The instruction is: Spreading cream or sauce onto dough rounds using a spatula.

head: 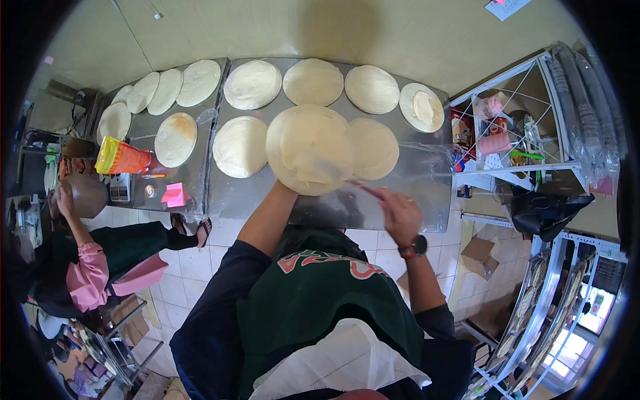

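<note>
My left hand (288, 189) is mostly hidden beneath a round flat bread base (310, 145), holding it up from below above the metal table (425, 195). A pale creamy layer covers part of this base. My right hand (401, 216) grips the reddish handle of a spreading tool (369, 190); its blurred head reaches the base's lower right part. Behind the raised base, another round base (375, 150) lies partly covered on the table. To the left rests a base coated with cream (240, 147). At the far right, one base bears a dollop of cream (423, 107).
More round bases (252, 85) line the wall side. On the left table are a red-and-yellow packet (122, 157), a scale (120, 189) and pink sticky notes (173, 195). A white wire shelf (515, 170) stands at right. A co-worker (90, 270) stands at left.
</note>
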`<state>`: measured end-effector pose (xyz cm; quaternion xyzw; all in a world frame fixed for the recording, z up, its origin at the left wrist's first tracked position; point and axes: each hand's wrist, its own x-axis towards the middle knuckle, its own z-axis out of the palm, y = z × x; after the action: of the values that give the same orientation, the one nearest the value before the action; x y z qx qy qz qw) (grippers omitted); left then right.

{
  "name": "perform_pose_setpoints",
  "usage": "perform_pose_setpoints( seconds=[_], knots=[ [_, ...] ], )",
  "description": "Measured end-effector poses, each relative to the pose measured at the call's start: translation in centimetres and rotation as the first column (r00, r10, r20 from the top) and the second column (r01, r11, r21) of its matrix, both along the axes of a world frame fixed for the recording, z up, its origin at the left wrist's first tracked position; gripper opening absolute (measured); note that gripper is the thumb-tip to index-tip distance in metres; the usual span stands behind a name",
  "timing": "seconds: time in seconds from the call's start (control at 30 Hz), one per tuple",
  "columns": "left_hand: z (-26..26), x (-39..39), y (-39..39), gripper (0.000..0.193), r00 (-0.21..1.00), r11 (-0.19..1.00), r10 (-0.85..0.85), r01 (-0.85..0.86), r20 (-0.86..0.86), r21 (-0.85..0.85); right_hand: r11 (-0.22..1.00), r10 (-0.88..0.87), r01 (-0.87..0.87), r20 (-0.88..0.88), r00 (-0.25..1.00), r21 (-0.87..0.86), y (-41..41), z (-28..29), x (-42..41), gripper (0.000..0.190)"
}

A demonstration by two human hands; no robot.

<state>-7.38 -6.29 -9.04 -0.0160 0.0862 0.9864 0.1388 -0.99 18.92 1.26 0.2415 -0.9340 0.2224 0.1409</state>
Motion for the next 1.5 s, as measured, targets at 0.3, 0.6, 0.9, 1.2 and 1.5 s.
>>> perform_pose_setpoints(
  seconds=[0.3,0.6,0.9,1.2,1.5],
  knots=[
    [2.7,-0.4,-1.4,0.053,0.990,0.994,-0.092,0.097,-0.105,0.044,0.939,-0.343,0.337,-0.176,0.923,-0.062,-2.8,-0.9,-4.1,0.024],
    [2.5,-2.2,-3.5,0.052,0.986,0.998,-0.061,0.061,-0.153,-0.007,0.971,-0.175,0.214,0.304,0.936,-0.102,-5.0,-0.3,-2.9,0.026],
    [1.6,0.1,-7.9,0.051,0.965,0.973,0.213,-0.223,-0.157,-0.053,0.716,0.511,0.460,0.843,0.167,-0.525,-10.3,0.5,2.5,0.035],
    [-0.4,4.8,-12.3,0.050,0.935,0.940,0.324,-0.336,-0.143,-0.068,0.653,0.607,0.504,0.789,0.100,-0.566,-13.5,0.1,-2.2,0.034],
    [-0.3,3.4,-10.4,0.049,0.955,0.963,0.218,-0.244,-0.202,-0.114,0.966,0.248,-0.195,0.385,0.889,-0.171,-15.3,3.1,-4.7,0.027]
  ],
)
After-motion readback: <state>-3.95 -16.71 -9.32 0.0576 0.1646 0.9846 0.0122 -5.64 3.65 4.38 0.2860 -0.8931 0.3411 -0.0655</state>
